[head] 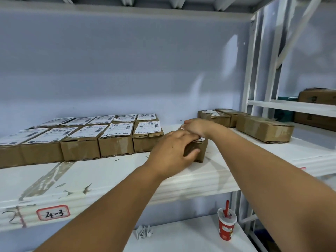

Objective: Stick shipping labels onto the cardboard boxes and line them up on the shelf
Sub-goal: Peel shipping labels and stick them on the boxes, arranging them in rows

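Your left hand grips the box just right of the labelled row; right hand covers its top, hold unclear. Risk: box slides, label creases.

Inspected: left hand and right hand, both bare, forearms bare to frame edge at 7 and 4 o'clock. Recorded one small dark mole on back of left hand. Slight blur over right hand's fingers.
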Demonstrator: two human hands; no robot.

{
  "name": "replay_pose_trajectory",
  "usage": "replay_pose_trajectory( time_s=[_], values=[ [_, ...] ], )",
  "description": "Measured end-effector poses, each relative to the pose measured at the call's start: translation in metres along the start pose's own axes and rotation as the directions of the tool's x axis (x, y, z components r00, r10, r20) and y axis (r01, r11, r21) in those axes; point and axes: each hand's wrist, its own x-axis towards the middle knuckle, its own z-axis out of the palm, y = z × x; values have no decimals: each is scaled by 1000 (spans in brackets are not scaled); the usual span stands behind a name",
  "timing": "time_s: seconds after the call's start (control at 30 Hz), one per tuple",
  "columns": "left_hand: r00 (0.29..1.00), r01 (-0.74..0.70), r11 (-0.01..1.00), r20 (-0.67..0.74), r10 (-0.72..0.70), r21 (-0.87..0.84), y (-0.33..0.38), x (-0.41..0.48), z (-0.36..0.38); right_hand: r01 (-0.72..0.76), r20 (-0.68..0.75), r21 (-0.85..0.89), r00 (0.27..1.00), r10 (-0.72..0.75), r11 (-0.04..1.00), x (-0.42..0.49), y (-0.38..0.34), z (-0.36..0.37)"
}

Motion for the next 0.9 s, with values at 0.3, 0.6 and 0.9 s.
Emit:
replay_pose_trajectory(
  time_s=[0.3,0.6,0.9],
  values=[
    [992,-97,991,-73,103,88,4,-3,0,-338,-192,19,922,335,941,-12,6,-4],
    [972,226,952,-106,-208,204,-13,6,4,-326,-207,-172,934,290,930,-29,21,-23],
    [994,114,942,-37,-108,316,-8,4,6,-263,-150,587,894,422,766,-37,57,-9]
  ],
)
